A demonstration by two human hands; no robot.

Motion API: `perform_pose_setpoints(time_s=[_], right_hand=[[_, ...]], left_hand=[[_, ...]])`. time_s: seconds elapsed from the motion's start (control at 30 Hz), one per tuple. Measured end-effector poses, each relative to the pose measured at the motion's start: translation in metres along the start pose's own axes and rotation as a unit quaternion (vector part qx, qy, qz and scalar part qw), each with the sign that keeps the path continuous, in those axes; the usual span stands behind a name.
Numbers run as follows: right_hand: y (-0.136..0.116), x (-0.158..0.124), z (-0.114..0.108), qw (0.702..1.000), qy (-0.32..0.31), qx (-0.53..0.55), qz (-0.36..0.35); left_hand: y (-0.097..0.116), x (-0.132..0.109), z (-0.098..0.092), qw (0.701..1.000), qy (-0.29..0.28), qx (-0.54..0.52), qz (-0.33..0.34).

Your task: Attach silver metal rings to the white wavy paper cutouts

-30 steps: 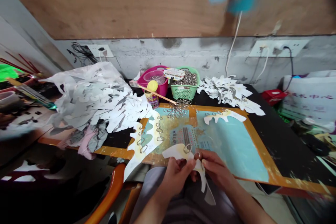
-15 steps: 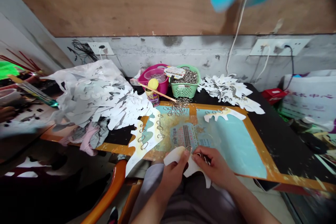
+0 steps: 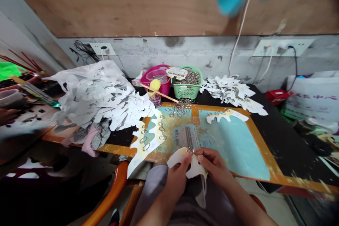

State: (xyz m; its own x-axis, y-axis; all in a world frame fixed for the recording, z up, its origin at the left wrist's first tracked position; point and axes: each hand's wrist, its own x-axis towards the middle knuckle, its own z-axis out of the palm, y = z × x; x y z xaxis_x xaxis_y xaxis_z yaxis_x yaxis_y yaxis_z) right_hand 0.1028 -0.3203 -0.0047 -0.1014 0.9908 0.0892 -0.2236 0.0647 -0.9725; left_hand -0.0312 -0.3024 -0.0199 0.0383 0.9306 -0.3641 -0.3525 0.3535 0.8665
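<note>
Over my lap, at the table's front edge, a white jagged-edged cut-out [image 3: 196, 169] is held between both hands. My left hand [image 3: 180, 173] is closed on its left part, thumb on top. A metal ring [image 3: 190, 149] stands up at the cut-out's upper edge, by my left thumb tip. My right hand [image 3: 212, 162] is closed in a pinch at the right part, fingertips beside the ring. The lower end of the cut-out hangs curled below. Similar cut-outs with metal rings on them lie on the board, one at left [image 3: 148, 141], one at right [image 3: 227, 116].
A loose pile of metal rings [image 3: 181, 107] lies before a green basket [image 3: 186, 91] full of them and a pink basket [image 3: 165, 86]. A stick lies across a yellow-topped can [image 3: 155, 97]. White cut-outs are heaped left [image 3: 106, 95] and right [image 3: 230, 91]. Another person's hand [image 3: 7, 116] is far left.
The cut-out has turned in my hands, so its right part now hangs down, curled. My right fingers have shifted slightly, and the ring that showed by them is out of sight.
</note>
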Motion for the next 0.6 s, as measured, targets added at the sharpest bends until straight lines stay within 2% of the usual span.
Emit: perform_pose_setpoints(time_s=[0.1, 0.23, 0.3, 0.4, 0.47, 0.6], right_hand=[[-0.005, 0.004, -0.001, 0.999, 0.024, -0.043, 0.010], [-0.014, 0.007, 0.010, 0.995, 0.047, -0.087, 0.026], [-0.016, 0.006, 0.016, 0.994, 0.069, -0.083, 0.029], [-0.016, 0.004, 0.021, 0.989, 0.116, -0.096, 0.013], [-0.015, 0.003, 0.023, 0.985, 0.134, -0.107, 0.002], [-0.012, 0.002, 0.027, 0.983, 0.151, -0.100, -0.005]], left_hand=[[-0.002, 0.009, -0.007, 1.000, -0.023, 0.002, -0.020], [0.000, 0.014, -0.012, 0.995, -0.097, -0.010, 0.039], [0.004, 0.012, -0.012, 0.990, -0.112, -0.049, 0.067], [0.013, 0.006, -0.010, 0.988, -0.076, -0.097, 0.092], [0.020, 0.003, -0.007, 0.990, -0.040, -0.089, 0.102], [0.033, -0.001, -0.002, 0.992, -0.034, -0.054, 0.106]])
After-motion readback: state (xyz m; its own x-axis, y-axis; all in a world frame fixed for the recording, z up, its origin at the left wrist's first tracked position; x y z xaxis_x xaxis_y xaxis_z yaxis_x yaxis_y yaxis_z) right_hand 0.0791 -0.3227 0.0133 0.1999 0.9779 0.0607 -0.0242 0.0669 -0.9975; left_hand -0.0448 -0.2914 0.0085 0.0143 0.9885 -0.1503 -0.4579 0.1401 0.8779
